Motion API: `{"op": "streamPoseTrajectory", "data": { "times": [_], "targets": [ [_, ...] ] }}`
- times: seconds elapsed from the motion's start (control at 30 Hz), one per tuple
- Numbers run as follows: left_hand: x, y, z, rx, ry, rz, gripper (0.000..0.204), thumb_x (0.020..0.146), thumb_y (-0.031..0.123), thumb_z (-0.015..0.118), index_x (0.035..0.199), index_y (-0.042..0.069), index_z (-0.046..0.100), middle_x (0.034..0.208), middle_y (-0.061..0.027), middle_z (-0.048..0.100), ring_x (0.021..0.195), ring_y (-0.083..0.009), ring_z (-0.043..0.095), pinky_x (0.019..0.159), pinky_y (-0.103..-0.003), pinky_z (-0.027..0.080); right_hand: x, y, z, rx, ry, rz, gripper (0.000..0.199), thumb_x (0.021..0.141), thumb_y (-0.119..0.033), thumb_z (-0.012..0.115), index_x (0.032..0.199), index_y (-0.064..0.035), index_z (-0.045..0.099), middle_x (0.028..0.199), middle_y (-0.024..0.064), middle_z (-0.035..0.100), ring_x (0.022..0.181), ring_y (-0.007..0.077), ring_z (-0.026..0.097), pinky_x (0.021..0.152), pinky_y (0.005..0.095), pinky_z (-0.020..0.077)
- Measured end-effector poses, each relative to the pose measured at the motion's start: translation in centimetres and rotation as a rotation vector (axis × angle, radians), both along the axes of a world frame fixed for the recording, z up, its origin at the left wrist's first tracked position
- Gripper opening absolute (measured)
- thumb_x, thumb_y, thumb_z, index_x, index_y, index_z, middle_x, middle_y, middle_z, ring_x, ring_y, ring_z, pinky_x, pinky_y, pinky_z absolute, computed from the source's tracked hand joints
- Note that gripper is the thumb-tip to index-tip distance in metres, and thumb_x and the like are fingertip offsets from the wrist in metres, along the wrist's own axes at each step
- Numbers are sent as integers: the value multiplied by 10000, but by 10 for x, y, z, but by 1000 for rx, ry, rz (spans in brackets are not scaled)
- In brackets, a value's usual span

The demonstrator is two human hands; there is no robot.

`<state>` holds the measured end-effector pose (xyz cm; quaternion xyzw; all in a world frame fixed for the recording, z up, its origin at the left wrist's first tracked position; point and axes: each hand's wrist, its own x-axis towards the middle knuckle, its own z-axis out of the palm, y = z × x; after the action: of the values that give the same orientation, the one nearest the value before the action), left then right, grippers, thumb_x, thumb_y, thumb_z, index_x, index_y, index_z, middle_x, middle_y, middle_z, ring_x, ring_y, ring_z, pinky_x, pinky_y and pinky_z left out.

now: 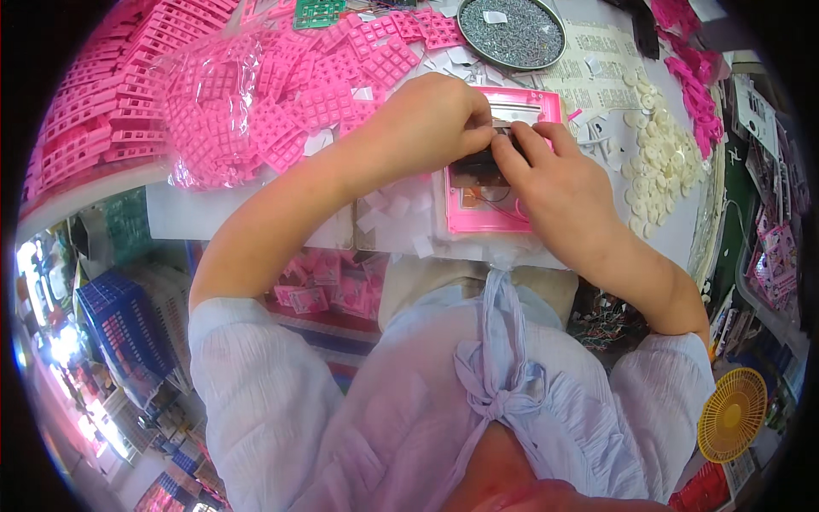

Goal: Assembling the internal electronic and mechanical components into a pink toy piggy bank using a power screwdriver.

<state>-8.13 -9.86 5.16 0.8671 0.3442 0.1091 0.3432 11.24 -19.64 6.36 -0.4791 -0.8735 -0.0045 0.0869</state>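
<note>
A pink plastic casing (465, 224) lies on the table in front of me, with a dark block (478, 175), thin wires and a pale strip inside it. My left hand (431, 119) reaches over its upper left side, thumb and fingers pinched together. Whatever is between those fingertips is hidden. My right hand (559, 183) comes in from the right, its fingers bent and pressed down on the dark block close to the left fingertips. The right hand covers much of the casing's right side.
Stacked pink frames (111, 111) and a clear bag of pink keypads (209, 128) fill the left. A round tin of small screws (512, 34) stands at the back. Cream discs (661, 162) lie right, on and beside a printed sheet (589, 64). Below the tabletop are pink parts (341, 290).
</note>
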Motion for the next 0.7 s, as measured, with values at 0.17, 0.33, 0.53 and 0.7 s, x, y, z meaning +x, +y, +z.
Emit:
{"op": "streamPoseTrajectory", "data": {
  "times": [0.17,0.33,0.53,0.7],
  "targets": [
    [-2,-2,1,31,4,-33,172,853,148,702,893,-17,731,779,-166,717,699,-294,706,661,-385,550,4,11,2,-66,26,86,336,786,-147,667,1091,-11,632,961,105,637,935,268,624,719,327,572],
    [2,-2,-3,171,-9,-53,157,854,144,692,892,-7,711,800,-170,699,749,-332,687,682,-423,539,-4,1,-3,68,-39,43,296,796,-158,669,1050,-11,626,940,97,640,925,259,620,703,320,562],
    [0,2,-12,233,-32,-110,141,860,140,673,900,6,687,808,-175,681,776,-383,655,694,-448,525,5,11,4,-71,29,72,297,800,-161,684,1064,-37,627,961,87,641,948,255,620,713,326,568],
    [3,19,0,50,40,-167,173,881,177,690,901,6,705,822,-140,709,744,-296,682,690,-401,537,21,17,5,-134,283,107,334,825,-130,725,1130,-49,617,978,72,660,956,261,635,721,345,564]
  ]
}}
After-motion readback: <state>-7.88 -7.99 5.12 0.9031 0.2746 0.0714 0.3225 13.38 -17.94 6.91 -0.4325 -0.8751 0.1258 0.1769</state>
